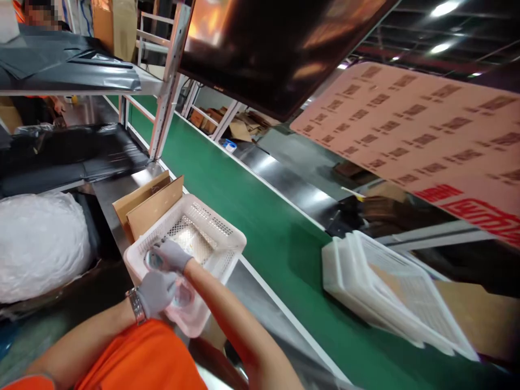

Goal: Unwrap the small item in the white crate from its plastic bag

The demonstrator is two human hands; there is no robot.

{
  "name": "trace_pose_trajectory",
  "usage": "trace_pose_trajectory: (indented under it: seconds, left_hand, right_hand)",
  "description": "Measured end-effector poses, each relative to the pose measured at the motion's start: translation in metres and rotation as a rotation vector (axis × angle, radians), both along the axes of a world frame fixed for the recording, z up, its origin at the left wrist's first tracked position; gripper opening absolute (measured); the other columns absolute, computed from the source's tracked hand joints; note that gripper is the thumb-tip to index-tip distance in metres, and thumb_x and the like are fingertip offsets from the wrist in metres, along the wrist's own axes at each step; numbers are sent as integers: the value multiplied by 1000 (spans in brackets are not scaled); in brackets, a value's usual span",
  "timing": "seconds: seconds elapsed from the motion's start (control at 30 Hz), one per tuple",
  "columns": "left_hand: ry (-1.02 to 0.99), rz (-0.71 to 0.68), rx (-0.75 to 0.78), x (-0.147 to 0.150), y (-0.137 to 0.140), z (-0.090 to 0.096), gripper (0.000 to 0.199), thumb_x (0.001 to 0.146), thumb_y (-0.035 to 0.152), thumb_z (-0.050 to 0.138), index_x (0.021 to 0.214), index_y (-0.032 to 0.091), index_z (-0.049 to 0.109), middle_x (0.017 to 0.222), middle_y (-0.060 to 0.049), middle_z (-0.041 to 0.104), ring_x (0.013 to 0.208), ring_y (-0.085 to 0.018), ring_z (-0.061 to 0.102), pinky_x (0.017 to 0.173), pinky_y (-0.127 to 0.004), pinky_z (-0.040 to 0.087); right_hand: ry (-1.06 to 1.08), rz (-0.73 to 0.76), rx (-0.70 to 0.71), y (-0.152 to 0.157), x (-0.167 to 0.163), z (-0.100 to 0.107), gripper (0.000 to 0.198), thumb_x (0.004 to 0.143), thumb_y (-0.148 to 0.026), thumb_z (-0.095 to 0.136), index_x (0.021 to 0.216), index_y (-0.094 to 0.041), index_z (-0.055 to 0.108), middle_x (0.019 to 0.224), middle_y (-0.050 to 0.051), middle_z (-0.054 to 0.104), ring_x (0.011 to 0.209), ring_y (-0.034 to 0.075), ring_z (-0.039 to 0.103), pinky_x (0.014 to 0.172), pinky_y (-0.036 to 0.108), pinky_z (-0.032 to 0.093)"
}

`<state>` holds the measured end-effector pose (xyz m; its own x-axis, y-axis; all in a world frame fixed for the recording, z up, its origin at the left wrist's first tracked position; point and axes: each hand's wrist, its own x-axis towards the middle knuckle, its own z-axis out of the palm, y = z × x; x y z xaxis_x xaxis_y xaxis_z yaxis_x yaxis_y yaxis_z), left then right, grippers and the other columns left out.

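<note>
Grey-gloved left hand (156,292) gripping near rim of pink-white basket (211,238), right hand (173,254) closed on a small clear item (154,261) just above rim, cardboard sheets (152,208) behind basket, green conveyor belt (252,216) alongside, stacked white baskets (390,292) farther right.

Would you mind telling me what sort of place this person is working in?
Most likely a packing or sorting line in a warehouse: a long green conveyor belt runs past metal racking, with white plastic baskets stacked beside it and flattened cardboard at the station.
</note>
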<state>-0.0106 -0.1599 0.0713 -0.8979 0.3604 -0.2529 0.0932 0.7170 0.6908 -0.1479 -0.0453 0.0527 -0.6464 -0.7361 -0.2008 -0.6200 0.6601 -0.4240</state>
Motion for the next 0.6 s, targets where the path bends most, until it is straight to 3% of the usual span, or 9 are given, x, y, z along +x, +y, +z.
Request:
trace_pose_trajectory:
  seconds: [0.1, 0.2, 0.3, 0.37, 0.47, 0.53, 0.6]
  left_hand:
    - [-22, 38, 2, -6, -4, -2, 36, 119, 26, 51, 117, 19, 87, 115, -14, 92, 107, -32, 85, 87, -39, 51]
    - [-3, 35, 38, -12, -5, -4, 36, 118, 26, 52, 112, 18, 86, 110, -13, 90, 104, -29, 83, 86, -37, 49]
    - [8, 55, 55, -20, -4, -6, 35, 118, 26, 52, 105, 19, 84, 103, -13, 89, 95, -27, 80, 82, -37, 45]
    - [17, 77, 78, -28, -3, -8, 35, 119, 27, 52, 105, 19, 83, 104, -14, 89, 94, -27, 79, 81, -38, 43]
    - [0, 105, 128, -41, -1, -10, 35, 117, 26, 51, 101, 18, 81, 104, -15, 88, 95, -28, 79, 82, -38, 42]
    - [-21, 107, 176, -50, 1, -9, 34, 114, 24, 53, 92, 18, 78, 97, -13, 86, 92, -26, 76, 81, -37, 43]
    - [-19, 100, 228, -56, 4, -7, 38, 115, 26, 52, 82, 19, 72, 86, -10, 81, 85, -24, 72, 78, -37, 41]
  right_hand:
    - [-26, -52, 17, -6, 3, -4, 38, 63, 8, 88, 96, -10, 84, 96, 9, 84, 90, 21, 70, 85, 32, 52]
    - [-34, -152, -48, 7, -4, 5, 29, 69, -2, 90, 94, -15, 81, 93, 2, 78, 85, 17, 63, 80, 29, 47]
    - [4, -348, -165, 43, -9, 34, 17, 91, -20, 80, 107, -16, 78, 97, 2, 77, 86, 17, 63, 80, 30, 48]
    - [33, -509, -325, 75, 3, 61, 25, 102, -31, 69, 121, -16, 75, 107, 5, 80, 92, 20, 68, 84, 32, 53]
    - [37, -657, -584, 116, 51, 97, 39, 99, -41, 76, 131, -19, 74, 113, 7, 84, 93, 21, 73, 85, 34, 58]
    - [27, -637, -510, 125, 91, 104, 38, 97, -39, 83, 129, -22, 76, 107, 4, 84, 87, 20, 73, 82, 33, 58]
    - [47, -578, -295, 120, 124, 97, 25, 96, -31, 85, 119, -24, 80, 97, 2, 84, 84, 21, 75, 80, 32, 57]
